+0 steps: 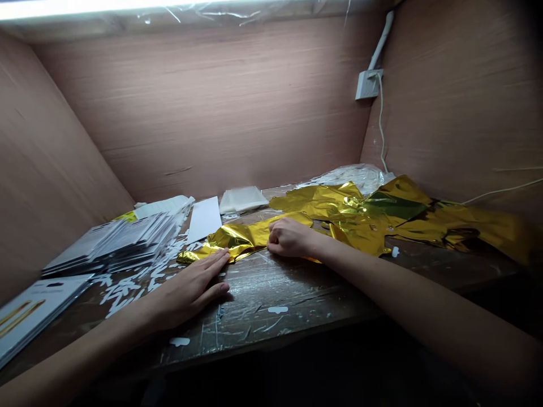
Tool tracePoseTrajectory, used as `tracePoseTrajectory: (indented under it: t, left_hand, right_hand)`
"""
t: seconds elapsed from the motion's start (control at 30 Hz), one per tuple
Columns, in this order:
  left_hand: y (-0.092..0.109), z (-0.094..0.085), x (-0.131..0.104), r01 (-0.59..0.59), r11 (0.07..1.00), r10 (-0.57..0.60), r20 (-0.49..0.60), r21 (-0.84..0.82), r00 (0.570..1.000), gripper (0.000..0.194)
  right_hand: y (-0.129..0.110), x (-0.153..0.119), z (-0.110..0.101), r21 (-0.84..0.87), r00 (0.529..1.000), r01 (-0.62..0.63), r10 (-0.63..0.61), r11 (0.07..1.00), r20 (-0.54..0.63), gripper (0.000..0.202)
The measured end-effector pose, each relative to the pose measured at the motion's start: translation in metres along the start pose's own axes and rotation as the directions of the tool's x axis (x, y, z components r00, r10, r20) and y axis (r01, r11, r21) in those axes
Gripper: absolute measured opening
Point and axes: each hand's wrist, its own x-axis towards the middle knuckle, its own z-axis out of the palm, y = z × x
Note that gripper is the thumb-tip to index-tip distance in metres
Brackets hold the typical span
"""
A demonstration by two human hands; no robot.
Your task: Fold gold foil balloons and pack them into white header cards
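Observation:
A shiny gold foil balloon (237, 236), flat and uninflated, lies across the middle of the table. My left hand (193, 288) rests with fingers stretched out, their tips touching the near left part of the foil. Curled into a fist, my right hand (291, 236) presses on the same balloon further right; whether it pinches the foil is hidden by the fingers. More flat gold foil balloons (360, 215) lie in a loose, overlapping heap behind and to the right of my right hand.
Stacks of packaged cards (127, 240) stand on the left, a package with a gold picture (29, 311) nearer. White paper scraps (136, 282) litter the wooden table (254, 288). Behind are a white card (204, 219), clear bags (244, 199) and a socket (368, 85) with a cable.

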Motion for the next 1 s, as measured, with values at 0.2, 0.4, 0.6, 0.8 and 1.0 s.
tracePoseTrajectory:
  t: [0.2,0.4,0.6,0.8,1.0]
  left_hand:
    - [0.017,-0.013,0.032,-0.103,0.993,0.111,-0.182,0.053,0.977,0.074]
    - [0.032,-0.013,0.095,-0.083,0.997,0.082,-0.140,-0.005,0.987,0.074]
    - [0.030,0.000,0.112,-0.001,1.000,0.003,-0.174,0.014,0.985,0.038]
    - [0.022,0.003,0.097,0.006,0.993,0.011,-0.142,0.119,0.990,0.066]
    - [0.025,0.004,0.067,-0.036,0.996,0.046,-0.137,0.077,0.990,0.043]
  right_hand:
    - [-0.001,-0.001,0.001,0.005,1.000,0.026,-0.026,1.000,-0.012,0.027]
    - [0.003,0.000,0.007,0.024,0.997,0.050,-0.049,0.998,-0.054,0.025]
    - [0.005,0.002,0.009,0.006,0.995,0.059,-0.059,0.998,-0.080,0.022]
    - [0.005,0.001,0.009,0.023,0.995,0.063,-0.061,0.998,-0.082,0.024]
    - [0.000,0.000,0.006,0.020,0.997,0.019,-0.018,1.000,-0.078,0.023]
